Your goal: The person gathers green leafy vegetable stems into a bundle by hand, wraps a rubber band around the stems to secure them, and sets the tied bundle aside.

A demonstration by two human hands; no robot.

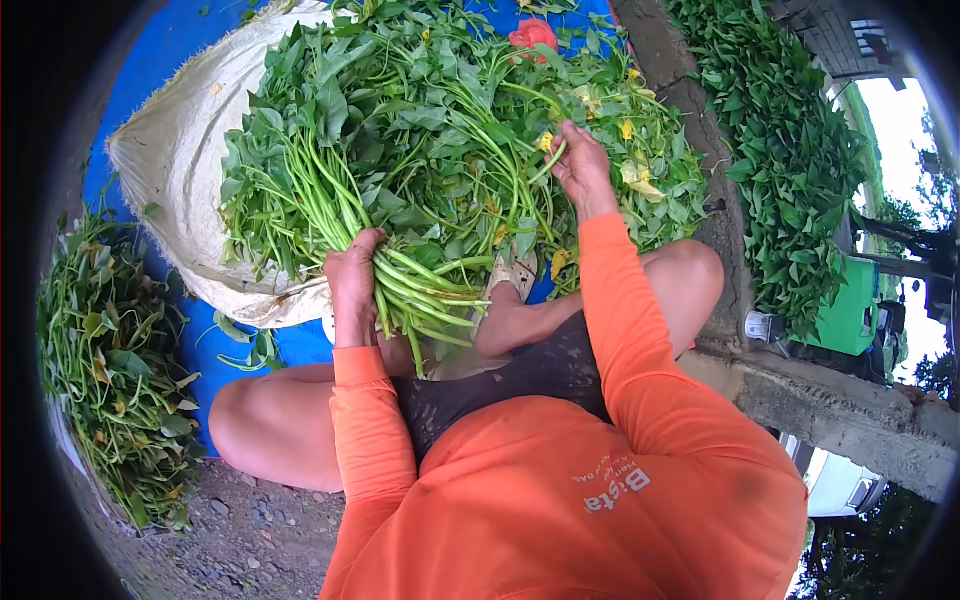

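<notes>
My left hand [355,265] is closed around a thick bunch of water spinach [325,195], its leafy tops pointing away from me and its cut stem ends spilling toward my lap. In my right hand [585,170], the fingers pinch a single water spinach stalk [543,172] near a yellow leaf [545,141]. Beneath and beyond both hands spreads a loose heap of greens [430,150], mixed with yellowed leaves on the right side.
A whitish woven sack [185,160] lies on the blue tarp [205,345] at left. More greens [115,370] are piled at the far left. Another leafy pile [780,160] lies beyond a concrete ledge [840,405] on the right. A red item [534,38] sits at the back.
</notes>
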